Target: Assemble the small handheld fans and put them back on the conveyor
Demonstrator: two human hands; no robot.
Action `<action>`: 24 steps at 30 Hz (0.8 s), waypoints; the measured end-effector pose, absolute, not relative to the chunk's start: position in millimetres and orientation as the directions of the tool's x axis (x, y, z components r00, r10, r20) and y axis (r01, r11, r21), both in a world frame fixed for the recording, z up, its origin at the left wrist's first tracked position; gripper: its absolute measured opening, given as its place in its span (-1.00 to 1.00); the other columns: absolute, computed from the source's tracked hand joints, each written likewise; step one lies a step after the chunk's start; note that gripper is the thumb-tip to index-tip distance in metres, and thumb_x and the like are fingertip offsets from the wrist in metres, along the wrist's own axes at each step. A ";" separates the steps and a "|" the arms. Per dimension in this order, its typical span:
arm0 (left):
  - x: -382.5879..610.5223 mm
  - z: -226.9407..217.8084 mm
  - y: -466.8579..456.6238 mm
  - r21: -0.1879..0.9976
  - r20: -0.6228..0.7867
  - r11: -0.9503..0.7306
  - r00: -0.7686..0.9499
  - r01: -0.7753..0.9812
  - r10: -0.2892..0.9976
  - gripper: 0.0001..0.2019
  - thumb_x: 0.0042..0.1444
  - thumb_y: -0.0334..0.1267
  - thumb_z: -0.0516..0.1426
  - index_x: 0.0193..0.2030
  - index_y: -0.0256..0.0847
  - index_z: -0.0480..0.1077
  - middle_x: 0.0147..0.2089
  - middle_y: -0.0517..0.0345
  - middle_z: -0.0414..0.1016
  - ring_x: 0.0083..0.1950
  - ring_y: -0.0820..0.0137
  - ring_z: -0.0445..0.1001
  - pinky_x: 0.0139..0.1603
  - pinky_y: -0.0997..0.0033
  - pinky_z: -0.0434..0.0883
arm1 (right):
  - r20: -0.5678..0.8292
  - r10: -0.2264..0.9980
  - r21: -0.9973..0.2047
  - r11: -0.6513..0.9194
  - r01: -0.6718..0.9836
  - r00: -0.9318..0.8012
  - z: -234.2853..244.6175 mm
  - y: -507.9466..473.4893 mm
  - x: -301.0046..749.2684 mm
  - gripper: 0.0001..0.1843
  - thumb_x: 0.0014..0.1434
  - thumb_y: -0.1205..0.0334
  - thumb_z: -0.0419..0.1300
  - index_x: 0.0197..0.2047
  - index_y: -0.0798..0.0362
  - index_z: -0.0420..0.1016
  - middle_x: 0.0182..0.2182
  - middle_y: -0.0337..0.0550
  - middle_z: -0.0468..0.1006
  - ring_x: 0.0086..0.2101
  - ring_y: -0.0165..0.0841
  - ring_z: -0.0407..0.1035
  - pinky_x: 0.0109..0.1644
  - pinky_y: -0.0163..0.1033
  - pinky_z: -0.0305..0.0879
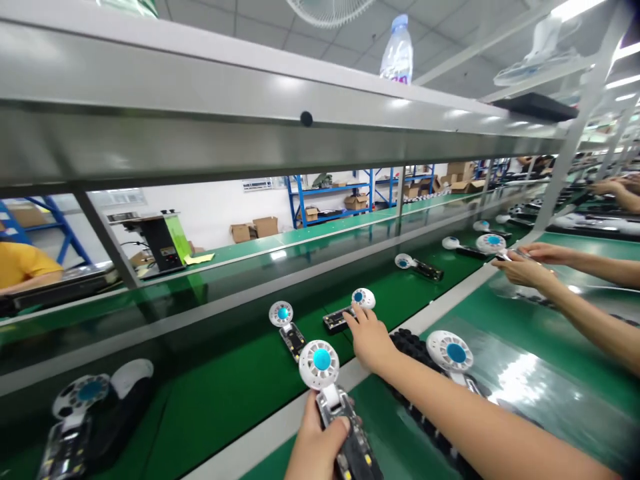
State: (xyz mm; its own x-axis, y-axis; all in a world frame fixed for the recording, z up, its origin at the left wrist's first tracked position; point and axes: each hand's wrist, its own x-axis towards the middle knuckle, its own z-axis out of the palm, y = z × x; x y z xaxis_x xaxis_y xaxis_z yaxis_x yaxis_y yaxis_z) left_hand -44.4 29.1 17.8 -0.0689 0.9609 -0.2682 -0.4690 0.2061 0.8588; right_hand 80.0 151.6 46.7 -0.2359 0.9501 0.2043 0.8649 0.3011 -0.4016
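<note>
My left hand (320,440) is wrapped round the dark body of a half-open device (320,363), its thumb across the exposed circuit board. Its round white head has slots and a blue centre disc and points up. Ahead of it, my right hand (371,337) reaches over the green conveyor belt, fingers on the neck of a similar device (340,320) lying there; the thumb is hidden. To its left on the belt lies another such device (293,339). Under my right forearm are a black knobbed tray (407,343) and one more device (450,351).
More devices lie along the green belt (200,407), one (70,427) at the near left. A co-worker's hands (530,263) hold a device at the right. A grey shelf beam (250,127) spans overhead, with a bottle (399,53) on it. A metal post (575,127) stands right.
</note>
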 end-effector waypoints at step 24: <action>-19.8 82.8 38.9 0.865 -0.242 0.254 0.084 -0.433 0.967 -0.63 0.03 -0.01 0.10 -0.13 -0.24 0.35 -0.22 0.03 0.50 -0.25 0.30 0.49 -0.25 0.38 0.42 | 0.126 0.276 -0.004 0.961 0.277 -0.953 119.9 19.4 118.6 -0.52 0.19 0.39 -0.02 0.17 -0.12 0.19 0.13 -0.02 0.29 0.16 -0.14 0.05 0.14 0.07 0.02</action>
State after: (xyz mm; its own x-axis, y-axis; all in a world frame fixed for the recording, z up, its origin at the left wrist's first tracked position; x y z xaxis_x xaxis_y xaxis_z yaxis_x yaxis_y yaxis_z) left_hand -19.8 38.9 82.8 0.0836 0.9668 -0.2416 -0.4332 0.2536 0.8649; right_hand 118.6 19.4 119.9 -0.9529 0.2756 0.1263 0.2773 0.9608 -0.0039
